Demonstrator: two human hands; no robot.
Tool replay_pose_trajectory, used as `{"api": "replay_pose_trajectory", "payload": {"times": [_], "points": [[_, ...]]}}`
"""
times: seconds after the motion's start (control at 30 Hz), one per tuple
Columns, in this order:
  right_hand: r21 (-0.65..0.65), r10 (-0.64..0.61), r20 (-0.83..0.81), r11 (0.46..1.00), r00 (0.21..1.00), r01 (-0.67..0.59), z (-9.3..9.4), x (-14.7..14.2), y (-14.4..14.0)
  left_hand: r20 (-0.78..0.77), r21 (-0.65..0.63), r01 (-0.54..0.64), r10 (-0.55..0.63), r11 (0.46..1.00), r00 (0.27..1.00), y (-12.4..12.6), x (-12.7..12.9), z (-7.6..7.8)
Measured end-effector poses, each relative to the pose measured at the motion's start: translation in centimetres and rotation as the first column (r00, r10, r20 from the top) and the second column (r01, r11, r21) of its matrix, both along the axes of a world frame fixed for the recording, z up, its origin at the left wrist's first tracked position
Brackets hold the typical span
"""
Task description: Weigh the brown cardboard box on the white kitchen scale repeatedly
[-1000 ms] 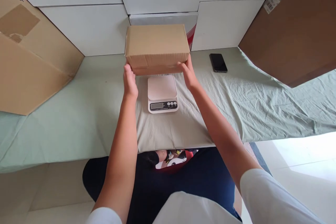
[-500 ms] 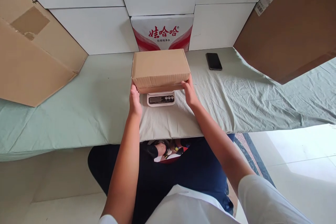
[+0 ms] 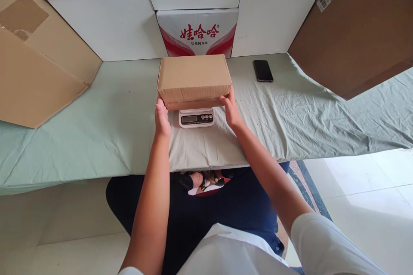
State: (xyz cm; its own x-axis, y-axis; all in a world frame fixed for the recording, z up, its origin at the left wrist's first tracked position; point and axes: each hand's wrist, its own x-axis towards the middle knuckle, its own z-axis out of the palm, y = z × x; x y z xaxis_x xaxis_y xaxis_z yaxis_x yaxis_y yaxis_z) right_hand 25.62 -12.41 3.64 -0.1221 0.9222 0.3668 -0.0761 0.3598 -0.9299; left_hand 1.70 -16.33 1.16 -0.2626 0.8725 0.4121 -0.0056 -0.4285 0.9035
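Observation:
A closed brown cardboard box (image 3: 195,73) sits over a small white digital kitchen scale (image 3: 196,125), whose front panel with a display and several buttons shows below the box. I cannot tell whether the box rests fully on the scale. My left hand (image 3: 162,118) grips the box's lower left corner, thumb along its side. At the lower right corner, my right hand (image 3: 231,109) holds it, with the thumb on the front face and the other fingers hidden behind the side.
Behind stands a white and red carton (image 3: 197,30) among white boxes (image 3: 109,28). A black smartphone (image 3: 263,71) lies to the right on the green cloth (image 3: 129,94). Large brown cartons (image 3: 41,68) flank the table on the left and right.
The whole view has shifted slightly, so everything appears a little higher. Both hands keep hold of the box, which stays over the scale.

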Motion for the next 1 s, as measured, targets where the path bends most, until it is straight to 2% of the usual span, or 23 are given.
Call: {"api": "replay_pose_trajectory", "payload": {"times": [0.27, 0.47, 0.57, 0.73, 0.8, 0.87, 1.0], "points": [[0.013, 0.003, 0.001, 1.000, 1.000, -0.003, -0.6, 0.6, 0.3, -0.033, 0.004, 0.000, 0.000, 1.000, 0.999, -0.1, -0.5, -0.2], [-0.075, -0.075, -0.110, 0.995, 0.991, 0.067, -1.5, 2.1, 1.5, 0.000, -0.014, 0.000, 0.000, 1.000, 1.000, -0.4, -1.1, -0.2], [-0.080, -0.050, -0.100, 0.996, 0.994, 0.042, -1.4, 1.6, 1.0, 0.009, -0.055, -0.003, 0.004, 0.998, 1.000, -0.7, -0.4, 0.1], [0.011, -0.028, -0.014, 1.000, 1.000, 0.028, -0.9, -0.1, -0.2, 0.010, -0.044, 0.008, -0.008, 0.999, 1.000, -0.9, 0.5, 0.7], [0.036, -0.044, 0.004, 0.998, 0.999, 0.044, -0.4, -0.5, 0.5, 0.012, -0.033, 0.013, -0.012, 0.999, 1.000, 0.0, 0.3, 1.2], [0.057, -0.061, 0.011, 0.997, 0.998, 0.060, 0.4, -0.9, 2.2, 0.004, -0.012, 0.025, -0.025, 1.000, 1.000, 1.9, -0.4, 2.0], [0.080, -0.091, -0.008, 0.993, 0.996, 0.092, 1.7, -2.3, 7.5, 0.002, 0.019, 0.029, -0.029, 0.999, 1.000, 8.4, -2.2, 3.1]]}}
